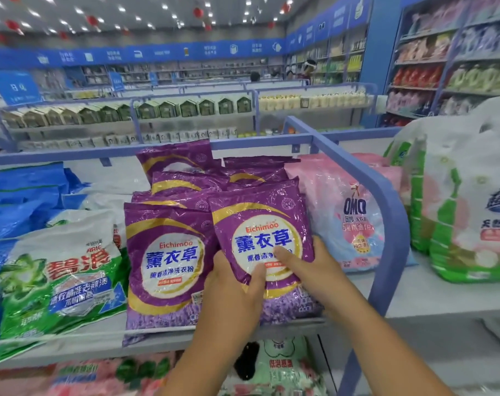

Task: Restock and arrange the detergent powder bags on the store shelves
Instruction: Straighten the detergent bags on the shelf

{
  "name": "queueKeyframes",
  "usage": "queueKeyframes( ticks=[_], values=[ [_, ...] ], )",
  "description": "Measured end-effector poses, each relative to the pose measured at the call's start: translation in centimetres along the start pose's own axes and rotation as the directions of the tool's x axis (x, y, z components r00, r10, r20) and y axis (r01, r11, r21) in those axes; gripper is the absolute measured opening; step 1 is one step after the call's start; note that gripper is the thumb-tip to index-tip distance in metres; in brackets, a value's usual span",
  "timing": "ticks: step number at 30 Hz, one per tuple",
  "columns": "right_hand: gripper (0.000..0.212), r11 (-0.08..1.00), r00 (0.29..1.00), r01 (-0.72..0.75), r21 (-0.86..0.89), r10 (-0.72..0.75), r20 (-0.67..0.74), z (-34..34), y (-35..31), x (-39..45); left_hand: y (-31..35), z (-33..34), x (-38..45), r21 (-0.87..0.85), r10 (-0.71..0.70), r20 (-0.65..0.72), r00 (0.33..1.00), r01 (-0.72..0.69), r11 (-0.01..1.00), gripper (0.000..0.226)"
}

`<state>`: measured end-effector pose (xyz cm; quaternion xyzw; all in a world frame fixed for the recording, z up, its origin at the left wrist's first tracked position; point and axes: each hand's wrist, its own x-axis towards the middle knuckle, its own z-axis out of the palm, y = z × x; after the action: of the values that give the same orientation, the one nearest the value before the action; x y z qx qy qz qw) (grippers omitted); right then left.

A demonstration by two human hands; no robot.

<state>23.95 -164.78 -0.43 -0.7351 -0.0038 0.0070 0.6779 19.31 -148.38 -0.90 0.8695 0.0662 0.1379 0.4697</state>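
Rear purple bags (183, 178) mostly hidden; far shelves (186, 110) too blurred to read.

Both hands hold one bag (260, 241) at the front of the shelf (86, 338). The left hand (231, 295) has its thumb (257, 277) on the bag's face. The right hand (308, 270) grips the bag's right edge, and its thumb (283, 254) also lies on the face. To the left of the fingers stands a second bag (166, 267), touching the held one. Behind the fingers more bags (186, 172) lie in a pile. Further left of the left hand lies the Ariel bag (60, 281). Just right of the right fingers lies the OMO bag (348, 218), and beyond it stands the divider rail (385, 201). Right of the rail stands a large bag (465, 201). Below the hands, on a lower shelf, lie other bags (277, 367).
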Motion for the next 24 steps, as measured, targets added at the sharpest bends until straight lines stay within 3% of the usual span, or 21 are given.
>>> queueKeyframes(
  ticks=[3,7,14,20,24],
  values=[
    [0.037,0.999,1.0,-0.015,0.046,0.015,-0.013,0.0,0.5,0.0,0.6,-1.0,1.0,-0.089,-0.046,0.124,0.991,0.057,0.994,0.057],
    [0.042,0.997,0.999,-0.005,0.077,0.009,-0.051,0.3,0.6,-0.3,0.3,-1.4,1.7,-0.201,-0.059,0.121,0.991,0.083,0.976,0.085],
    [0.044,0.994,0.992,0.092,0.062,-0.086,-0.09,0.6,0.4,-0.9,0.0,-0.1,1.0,-0.303,-0.015,0.04,0.999,0.027,0.953,0.071],
    [0.059,0.961,0.958,0.252,-0.119,-0.265,-0.113,1.0,-1.3,0.4,0.1,-0.8,3.4,-0.215,0.157,0.046,0.986,-0.144,0.966,0.074],
    [0.067,0.949,0.968,0.227,-0.22,-0.245,-0.059,1.0,-1.2,2.3,-0.2,-0.6,4.8,-0.146,0.164,0.056,0.985,-0.155,0.977,0.079]
  ],
)
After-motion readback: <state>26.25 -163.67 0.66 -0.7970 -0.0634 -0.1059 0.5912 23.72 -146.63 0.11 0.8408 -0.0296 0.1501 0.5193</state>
